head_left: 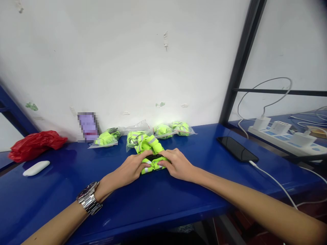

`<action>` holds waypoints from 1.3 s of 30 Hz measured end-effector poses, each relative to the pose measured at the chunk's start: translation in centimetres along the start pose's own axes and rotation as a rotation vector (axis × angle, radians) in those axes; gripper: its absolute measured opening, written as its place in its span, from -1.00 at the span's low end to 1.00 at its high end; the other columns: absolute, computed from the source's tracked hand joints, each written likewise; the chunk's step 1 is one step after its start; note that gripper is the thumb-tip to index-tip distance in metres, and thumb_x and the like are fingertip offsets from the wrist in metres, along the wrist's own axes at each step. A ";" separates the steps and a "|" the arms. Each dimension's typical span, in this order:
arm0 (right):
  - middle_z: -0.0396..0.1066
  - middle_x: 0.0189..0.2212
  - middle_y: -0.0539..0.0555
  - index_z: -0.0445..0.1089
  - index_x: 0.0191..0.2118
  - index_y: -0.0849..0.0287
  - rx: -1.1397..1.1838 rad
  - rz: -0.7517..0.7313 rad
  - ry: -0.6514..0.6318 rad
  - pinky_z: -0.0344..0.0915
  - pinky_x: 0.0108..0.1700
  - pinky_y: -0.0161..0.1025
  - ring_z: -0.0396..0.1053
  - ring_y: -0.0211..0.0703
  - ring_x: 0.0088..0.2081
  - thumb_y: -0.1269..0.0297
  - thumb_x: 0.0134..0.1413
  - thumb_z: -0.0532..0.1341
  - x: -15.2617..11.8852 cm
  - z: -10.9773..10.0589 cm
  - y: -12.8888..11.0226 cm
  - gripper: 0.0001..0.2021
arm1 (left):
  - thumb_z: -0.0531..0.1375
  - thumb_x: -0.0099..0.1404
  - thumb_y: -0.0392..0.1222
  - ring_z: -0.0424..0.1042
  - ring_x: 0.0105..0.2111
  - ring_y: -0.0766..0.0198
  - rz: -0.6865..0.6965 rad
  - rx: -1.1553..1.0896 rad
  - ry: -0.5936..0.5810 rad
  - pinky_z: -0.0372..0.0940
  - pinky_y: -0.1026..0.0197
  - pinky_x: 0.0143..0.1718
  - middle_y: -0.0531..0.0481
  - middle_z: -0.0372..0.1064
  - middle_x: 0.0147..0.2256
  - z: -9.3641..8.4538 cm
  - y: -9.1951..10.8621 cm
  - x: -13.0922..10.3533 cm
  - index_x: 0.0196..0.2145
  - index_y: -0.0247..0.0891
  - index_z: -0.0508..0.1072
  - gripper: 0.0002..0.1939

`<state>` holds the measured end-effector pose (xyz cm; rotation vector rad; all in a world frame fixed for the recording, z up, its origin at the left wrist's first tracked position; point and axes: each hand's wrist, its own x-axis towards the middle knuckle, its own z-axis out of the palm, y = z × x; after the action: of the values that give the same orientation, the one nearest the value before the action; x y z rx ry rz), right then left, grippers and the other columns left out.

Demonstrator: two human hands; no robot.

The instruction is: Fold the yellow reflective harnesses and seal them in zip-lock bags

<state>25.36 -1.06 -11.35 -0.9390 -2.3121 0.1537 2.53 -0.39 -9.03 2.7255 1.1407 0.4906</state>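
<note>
Left hand [134, 166] and right hand [178, 164] are pinching the neon-yellow bundle [148, 145] from both sides | it is showing pale bands, loose folds — a black patch [154, 157] between the hands | is resting on the blue desk [153, 200] — clear bags [163, 131] are lying behind

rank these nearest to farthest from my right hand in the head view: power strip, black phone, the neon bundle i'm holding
1. Neon bundle: touching the right hand, at the fingers.
2. Black phone: to the right, on the blue table.
3. Power strip: farther right, past the phone.
</note>
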 end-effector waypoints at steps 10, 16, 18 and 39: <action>0.26 -0.50 -0.01 0.26 -0.41 0.20 -0.057 0.105 -0.035 -0.07 -0.36 -0.28 0.17 -0.24 -0.42 0.11 0.31 0.01 0.9 -0.2 -1.0 -0.67 | -0.13 0.45 -0.10 0.39 -0.16 0.20 -0.019 -0.066 0.128 0.28 0.19 -0.12 -0.15 0.35 -0.09 0.4 -0.2 -1.1 0.10 -0.22 0.27 -0.62; 0.04 -0.66 -0.10 0.21 -0.53 0.18 0.139 0.289 -0.086 -0.15 -0.50 -0.33 0.00 -0.33 -0.59 -0.01 0.26 0.01 2.0 0.5 -0.8 -0.56 | -0.07 0.39 -0.13 0.28 -0.56 0.31 -0.188 -0.068 0.132 0.17 0.28 -0.41 0.11 0.33 -0.47 1.1 -0.9 0.4 -0.04 -0.21 0.28 -0.74; 0.13 -0.59 -0.07 0.25 -0.48 0.19 0.124 0.311 -0.023 -0.06 -0.50 -0.34 0.06 -0.33 -0.58 0.00 0.23 0.05 1.8 0.9 -0.6 -0.61 | -0.05 0.38 -0.11 0.22 -0.60 0.34 -0.227 -0.065 0.117 0.13 0.30 -0.45 0.16 0.27 -0.53 1.2 -1.1 0.5 -0.10 -0.21 0.28 -0.77; 0.31 -0.45 0.05 0.31 -0.23 0.21 -0.339 -0.050 0.001 -0.08 -0.45 -0.29 0.20 -0.23 -0.44 0.29 0.34 -0.01 2.3 1.2 -0.6 -0.81 | -0.17 0.45 -0.12 0.36 -0.33 0.17 -0.097 0.200 0.053 0.22 0.18 -0.29 -0.07 0.35 -0.34 0.0 0.1 0.4 -0.16 -0.25 0.36 -0.66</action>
<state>23.00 0.16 -10.97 -1.0396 -2.4016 -0.2678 2.83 -0.15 -8.92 2.8205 1.3986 0.4601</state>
